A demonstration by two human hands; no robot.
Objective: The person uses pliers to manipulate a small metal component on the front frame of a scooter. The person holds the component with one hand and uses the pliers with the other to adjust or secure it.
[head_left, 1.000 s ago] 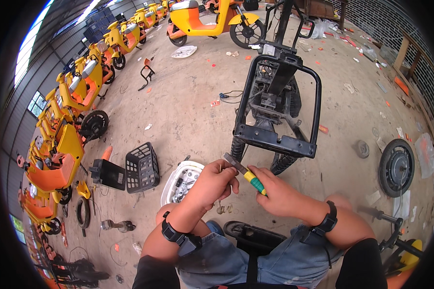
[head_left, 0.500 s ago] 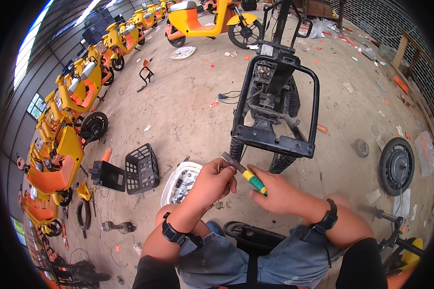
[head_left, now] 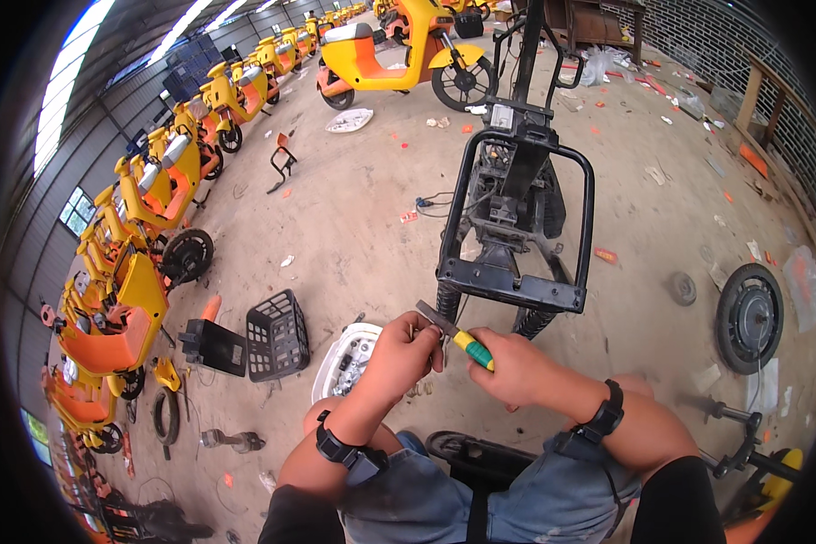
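Note:
My right hand [head_left: 510,363] is wrapped round the yellow and green handle of a file-like tool [head_left: 472,349], whose flat grey metal end points up and left. That end reaches over the fingertips of my left hand [head_left: 406,356]. My left thumb and fingers are pinched together on a small piece that I cannot make out. Just beyond both hands stands the stripped black scooter frame [head_left: 517,288], with its looped bar and springs nearest me. A white tray [head_left: 322,370] of loose metal parts lies beside my left forearm, partly hidden by it.
Left of the tray are a black basket [head_left: 278,337] and a black box [head_left: 210,346]. Yellow scooters [head_left: 136,313] line the left side, and one yellow scooter [head_left: 399,59] stands ahead. A wheel [head_left: 749,317] lies at right. Litter dots the floor.
The view has tilted slightly up, so the surroundings sit lower in the picture. The tool's metal end still lies at my left fingertips, and both hands keep their grips.

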